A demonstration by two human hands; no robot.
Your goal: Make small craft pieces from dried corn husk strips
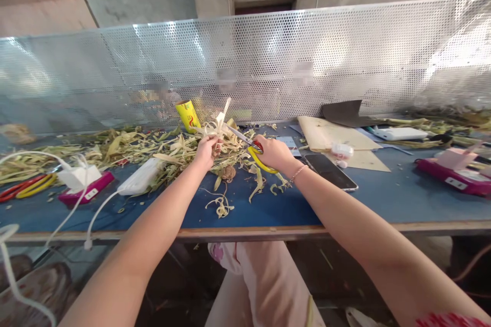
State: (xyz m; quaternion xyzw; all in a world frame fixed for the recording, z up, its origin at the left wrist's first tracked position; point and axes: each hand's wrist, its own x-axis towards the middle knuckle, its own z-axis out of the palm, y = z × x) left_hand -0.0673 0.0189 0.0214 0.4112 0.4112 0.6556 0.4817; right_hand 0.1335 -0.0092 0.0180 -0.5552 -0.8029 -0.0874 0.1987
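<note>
Between closed fingers my left hand (210, 151) pinches a pale piece of dried husk (220, 120), with thin strips curling out from it. My right hand (273, 153) grips scissors (261, 159) with yellow and red handles, their blades pointing up and left to the husk piece. Whether the blades touch it I cannot tell. Beneath both hands spreads a heap of dried husk scraps (180, 150). A small ball of twine (229, 173) lies just below my left hand, and curled husk trimmings (222, 208) lie nearer the table edge.
A yellow can-like tube (187, 116) leans behind the heap. On the right are a phone (333, 171), brown paper (337, 135) and a magenta power strip (452, 176). On the left, a white power bank (141, 177), another magenta strip (86, 190) and red-yellow scissors (28, 186). A perforated metal screen (268, 61) stands behind.
</note>
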